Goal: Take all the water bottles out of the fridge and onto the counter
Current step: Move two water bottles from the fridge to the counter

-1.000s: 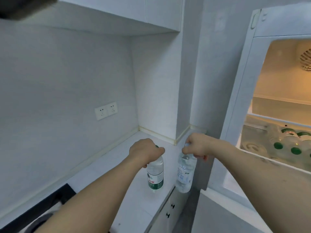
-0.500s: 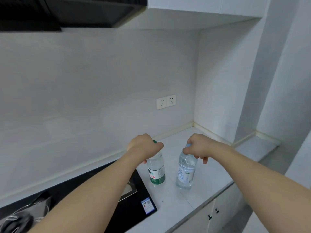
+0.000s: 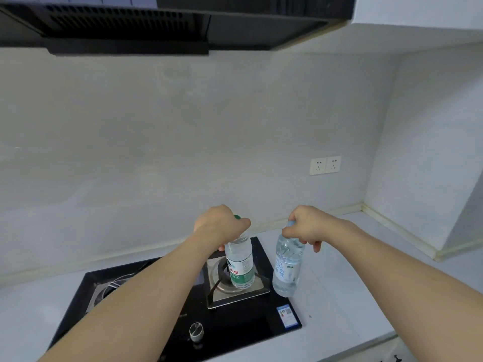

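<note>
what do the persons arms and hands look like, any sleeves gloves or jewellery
Both forearms are bare all the way to the frame edge, with no sleeves showing. The left hand and right hand wear no gloves, and no rings, watch or bracelets are visible.

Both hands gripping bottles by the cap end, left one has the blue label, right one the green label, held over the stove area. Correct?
Not quite: the labels are swapped. In the head view the left hand grips the green-label bottle by its cap end, and the right hand grips the blue-label bottle. The rest holds: both hang around the stove.
</note>
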{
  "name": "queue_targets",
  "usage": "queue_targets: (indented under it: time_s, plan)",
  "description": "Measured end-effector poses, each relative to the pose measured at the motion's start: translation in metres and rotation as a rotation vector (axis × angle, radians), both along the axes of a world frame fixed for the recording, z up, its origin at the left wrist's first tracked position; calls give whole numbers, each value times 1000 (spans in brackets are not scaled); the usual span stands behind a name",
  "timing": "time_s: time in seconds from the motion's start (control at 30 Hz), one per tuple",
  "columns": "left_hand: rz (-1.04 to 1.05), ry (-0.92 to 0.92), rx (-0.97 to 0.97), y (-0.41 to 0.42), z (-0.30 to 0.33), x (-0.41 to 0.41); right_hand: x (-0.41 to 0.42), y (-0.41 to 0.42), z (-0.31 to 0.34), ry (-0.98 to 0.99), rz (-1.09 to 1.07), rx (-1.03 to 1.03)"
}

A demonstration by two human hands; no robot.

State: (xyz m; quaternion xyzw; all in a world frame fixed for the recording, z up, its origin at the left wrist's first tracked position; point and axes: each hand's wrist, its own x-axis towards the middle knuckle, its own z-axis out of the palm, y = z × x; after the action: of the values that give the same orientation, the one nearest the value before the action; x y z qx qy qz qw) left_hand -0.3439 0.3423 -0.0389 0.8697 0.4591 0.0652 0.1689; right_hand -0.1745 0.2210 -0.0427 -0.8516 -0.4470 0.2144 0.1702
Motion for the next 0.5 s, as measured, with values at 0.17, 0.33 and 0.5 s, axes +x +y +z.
queue_targets:
  time_s: [0.17, 0.33, 0.5]
  plan:
    - [68, -32, 0, 35, 2, -72, -64, 45, 8, -31, 70, -6]
    - [136, -34, 6, 71, 4, -154, -139, 94, 10, -41, 138, -8]
    - [215, -48, 22, 106, 8, -240, -221, 139, 13, -58, 208, 6]
